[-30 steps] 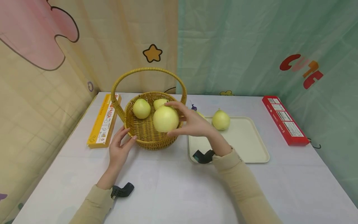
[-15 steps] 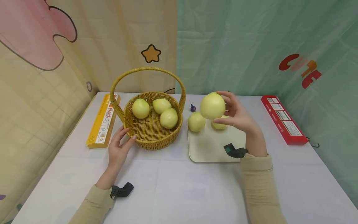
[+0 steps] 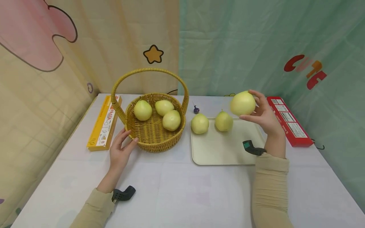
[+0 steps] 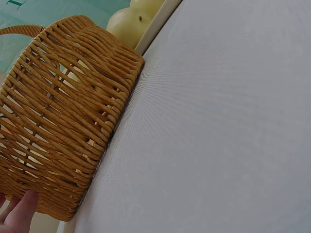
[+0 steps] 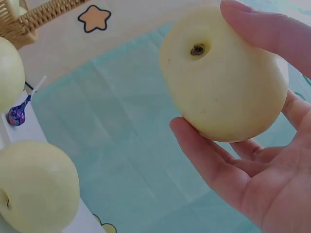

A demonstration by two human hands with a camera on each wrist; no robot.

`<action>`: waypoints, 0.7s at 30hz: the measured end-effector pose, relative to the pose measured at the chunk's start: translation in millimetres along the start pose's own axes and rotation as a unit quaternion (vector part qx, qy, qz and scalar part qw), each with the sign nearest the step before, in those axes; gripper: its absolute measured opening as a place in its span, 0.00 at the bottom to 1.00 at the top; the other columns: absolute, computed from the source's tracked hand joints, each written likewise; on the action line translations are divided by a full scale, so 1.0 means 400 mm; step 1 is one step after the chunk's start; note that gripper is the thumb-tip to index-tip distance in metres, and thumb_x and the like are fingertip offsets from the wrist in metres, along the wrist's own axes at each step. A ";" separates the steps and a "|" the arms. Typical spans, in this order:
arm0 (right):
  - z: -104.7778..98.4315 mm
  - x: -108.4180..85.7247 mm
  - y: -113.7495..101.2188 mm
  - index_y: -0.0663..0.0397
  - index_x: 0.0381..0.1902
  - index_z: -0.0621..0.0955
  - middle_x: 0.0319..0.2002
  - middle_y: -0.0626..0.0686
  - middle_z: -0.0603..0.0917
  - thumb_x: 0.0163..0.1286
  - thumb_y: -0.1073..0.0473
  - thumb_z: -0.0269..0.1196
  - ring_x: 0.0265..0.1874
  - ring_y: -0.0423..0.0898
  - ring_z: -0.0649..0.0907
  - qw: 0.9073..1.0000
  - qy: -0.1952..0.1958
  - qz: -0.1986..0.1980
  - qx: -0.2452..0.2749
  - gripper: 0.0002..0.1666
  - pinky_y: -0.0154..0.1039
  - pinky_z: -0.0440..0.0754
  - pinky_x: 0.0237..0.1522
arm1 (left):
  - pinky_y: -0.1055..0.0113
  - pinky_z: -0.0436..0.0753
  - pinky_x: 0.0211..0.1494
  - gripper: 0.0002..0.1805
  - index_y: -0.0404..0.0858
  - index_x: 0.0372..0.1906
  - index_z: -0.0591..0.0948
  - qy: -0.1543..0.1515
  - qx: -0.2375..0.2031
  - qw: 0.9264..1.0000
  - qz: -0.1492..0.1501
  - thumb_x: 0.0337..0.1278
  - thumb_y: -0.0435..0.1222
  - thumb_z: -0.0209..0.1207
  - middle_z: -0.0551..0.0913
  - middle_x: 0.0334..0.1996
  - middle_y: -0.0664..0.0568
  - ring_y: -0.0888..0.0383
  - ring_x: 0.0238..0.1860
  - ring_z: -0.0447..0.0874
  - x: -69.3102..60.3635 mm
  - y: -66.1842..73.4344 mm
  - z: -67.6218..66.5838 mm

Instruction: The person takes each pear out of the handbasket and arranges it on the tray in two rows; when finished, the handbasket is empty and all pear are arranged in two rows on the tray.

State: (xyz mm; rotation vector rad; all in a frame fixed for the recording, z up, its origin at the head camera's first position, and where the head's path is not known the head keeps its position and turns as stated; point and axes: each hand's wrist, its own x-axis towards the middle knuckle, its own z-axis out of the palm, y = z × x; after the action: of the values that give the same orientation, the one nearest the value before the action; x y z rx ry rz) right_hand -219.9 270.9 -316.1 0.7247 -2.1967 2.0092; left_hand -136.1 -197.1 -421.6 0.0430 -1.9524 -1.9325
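Observation:
My right hand (image 3: 266, 115) holds a pale yellow-green pear (image 3: 243, 103) in the air above the back right of the cream tray (image 3: 228, 148), thumb on one side and fingers on the other. Its dark stem hollow shows in the right wrist view. Two more pears, one at the tray's back left corner (image 3: 200, 123) and one beside it (image 3: 223, 121), rest on the tray. Three pears, including a front right one (image 3: 171, 120), lie in the woven basket (image 3: 148, 146) with a tall handle. My left hand (image 3: 119, 153) holds the basket's front left rim by thumb and fingers.
A yellow pasta box (image 3: 104, 125) lies left of the basket. At the right, behind my right forearm, is a red box (image 3: 291, 123). A small purple-wrapped lollipop (image 3: 196, 110) lies behind the tray. Curtains hang behind the white table (image 3: 176, 190).
My right hand has moved right from over the basket to above the tray's back right, carrying the pear. The left hand has stayed at the basket's rim.

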 end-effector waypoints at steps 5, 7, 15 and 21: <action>-0.028 -0.008 0.021 0.44 0.69 0.62 0.61 0.54 0.62 0.57 0.80 0.60 0.51 0.47 0.74 0.999 0.031 0.024 -0.007 0.46 0.29 0.81 0.44 | 0.79 0.77 0.52 0.22 0.25 0.57 0.72 0.000 0.003 1.000 -0.001 0.55 0.24 0.60 0.62 0.67 0.47 0.49 0.66 0.61 0.001 0.002 0.001; -0.040 -0.013 0.030 0.42 0.69 0.63 0.62 0.53 0.62 0.58 0.79 0.60 0.50 0.47 0.74 0.998 0.043 0.036 -0.011 0.45 0.29 0.81 0.43 | 0.79 0.77 0.52 0.22 0.25 0.57 0.73 0.001 0.006 1.000 -0.001 0.55 0.24 0.60 0.62 0.67 0.47 0.49 0.66 0.61 0.001 0.002 0.001; -0.082 -0.029 0.070 0.43 0.69 0.63 0.62 0.51 0.62 0.57 0.79 0.61 0.53 0.46 0.70 0.995 0.078 0.052 -0.016 0.46 0.26 0.78 0.44 | 0.79 0.77 0.52 0.22 0.25 0.57 0.73 0.000 0.009 1.000 -0.003 0.56 0.25 0.60 0.62 0.67 0.47 0.49 0.66 0.61 0.001 0.002 0.001; -0.099 -0.037 0.091 0.46 0.71 0.61 0.63 0.51 0.63 0.58 0.78 0.61 0.56 0.45 0.65 0.994 0.082 0.071 -0.024 0.46 0.24 0.76 0.45 | 0.80 0.77 0.52 0.23 0.26 0.57 0.73 0.001 0.012 1.000 -0.006 0.56 0.25 0.60 0.62 0.67 0.48 0.50 0.65 0.61 0.001 0.003 0.000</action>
State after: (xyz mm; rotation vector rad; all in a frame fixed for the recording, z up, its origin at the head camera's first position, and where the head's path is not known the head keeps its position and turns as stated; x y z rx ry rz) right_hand -231.2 314.1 -349.7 0.3934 -2.2486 1.9908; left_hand -136.1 -197.0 -420.3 0.0638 -1.9779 -1.9162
